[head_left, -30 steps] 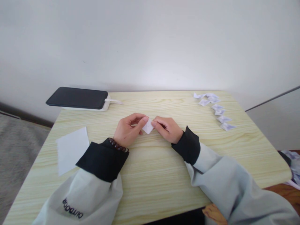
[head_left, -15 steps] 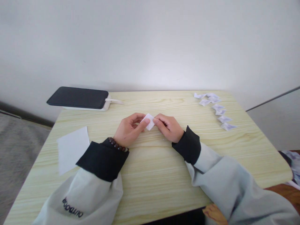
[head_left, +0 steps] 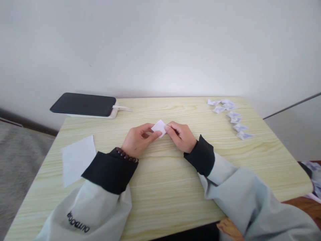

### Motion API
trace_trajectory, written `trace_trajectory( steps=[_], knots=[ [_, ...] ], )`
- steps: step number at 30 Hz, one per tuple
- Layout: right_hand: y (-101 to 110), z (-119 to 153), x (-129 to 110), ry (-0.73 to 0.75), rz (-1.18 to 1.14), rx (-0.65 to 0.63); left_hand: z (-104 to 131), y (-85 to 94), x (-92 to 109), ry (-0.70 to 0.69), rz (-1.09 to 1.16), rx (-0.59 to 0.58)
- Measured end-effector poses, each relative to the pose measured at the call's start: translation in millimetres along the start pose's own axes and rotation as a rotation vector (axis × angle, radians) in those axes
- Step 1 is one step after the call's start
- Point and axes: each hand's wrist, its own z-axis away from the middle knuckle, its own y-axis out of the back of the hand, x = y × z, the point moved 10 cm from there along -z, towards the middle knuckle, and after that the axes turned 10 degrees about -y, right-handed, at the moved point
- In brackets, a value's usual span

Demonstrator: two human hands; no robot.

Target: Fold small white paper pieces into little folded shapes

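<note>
A small folded white paper [head_left: 159,127] is held above the middle of the table, one corner pointing away from me. My left hand [head_left: 137,140] pinches its lower left side, the thumb lying on top and the fingers behind. The right corner is pinched between thumb and forefinger of my right hand [head_left: 181,135]; the other fingers of that hand are curled in. At the back right of the table lie several small folded white paper pieces [head_left: 240,127] in a loose line. A flat white sheet [head_left: 78,160] rests at the left, beside my left sleeve.
A dark flat device [head_left: 84,104] on a white base stands at the back left of the wood-patterned table [head_left: 170,180], with a short white strap or cable [head_left: 123,108] at its right end. A pale wall rises behind the table.
My left thumb has moved down to the paper's lower edge, so more of its face shows. The paper has shifted slightly. My right hand has hardly moved.
</note>
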Motion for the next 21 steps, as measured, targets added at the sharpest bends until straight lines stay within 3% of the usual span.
trace_trajectory(
  steps=[5, 12, 17, 21],
  knots=[
    [4, -1, 7, -0.035, 0.03, 0.009, -1, 10.2, 18, -0.197, -0.075, 0.032],
    [3, 0, -1, 0.085, 0.226, 0.015, 1, 4.2, 32, -0.444, -0.348, -0.043],
    [12, 1, 6, 0.104, 0.219, 0.062, 5, 0.2, 39, -0.606, -0.453, -0.019],
    [7, 4, 1, 0.24, 0.157, -0.045, 7, -2.0, 41, -0.653, -0.51, -0.014]
  ],
)
